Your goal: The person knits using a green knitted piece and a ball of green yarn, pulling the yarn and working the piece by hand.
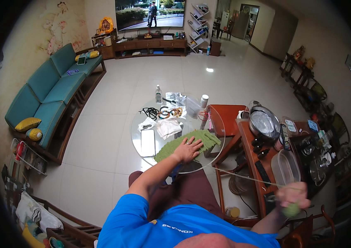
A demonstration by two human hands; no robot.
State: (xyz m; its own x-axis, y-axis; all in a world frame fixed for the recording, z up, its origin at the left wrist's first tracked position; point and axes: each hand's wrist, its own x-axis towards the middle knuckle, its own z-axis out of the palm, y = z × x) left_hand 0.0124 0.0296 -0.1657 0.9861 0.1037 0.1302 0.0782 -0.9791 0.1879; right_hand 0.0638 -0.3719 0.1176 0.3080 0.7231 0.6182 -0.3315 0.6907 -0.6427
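My left hand (188, 149) lies flat, fingers spread, on a green knitted piece (210, 140). That piece stretches across the near part of a round glass table (136, 131). Off to the right, my right hand (293, 194) is blurred and closed around a small ball of green yarn (291, 210). From the knitted piece a pale yarn strand (250, 179) runs taut to this hand. Left of the knitting lies a phone (148, 143) with a bright white screen. Just beyond it is a folded white cloth (167, 127).
Bead bracelets (164, 112), a clear spray bottle (158, 94) and a white bottle (204, 100) occupy the table's far side. A red-brown stool (223, 119) stands beside it. On the wooden side table at right are a metal basin (264, 122) and a plastic container (285, 169).
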